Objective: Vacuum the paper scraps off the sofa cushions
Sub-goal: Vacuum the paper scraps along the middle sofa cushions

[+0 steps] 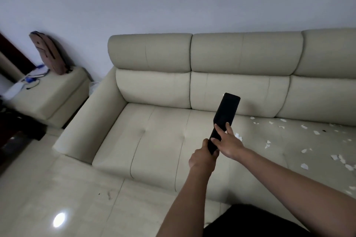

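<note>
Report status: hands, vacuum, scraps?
Left hand grips vacuum low end, right hand holds higher up. Paper scraps litter right cushions, away from nozzle. Nothing blocking.

A black, flat handheld vacuum (226, 113) is held above the middle seat cushion of the cream sofa (158, 140). Its broad squared end is tilted up toward the sofa's backrest, and its narrow near end is gripped by the left hand (202, 158) and held by the right hand (230, 145). White paper scraps (304, 166) are scattered over the sofa's right seat cushion, with a few at the right edge of the middle one.
</note>
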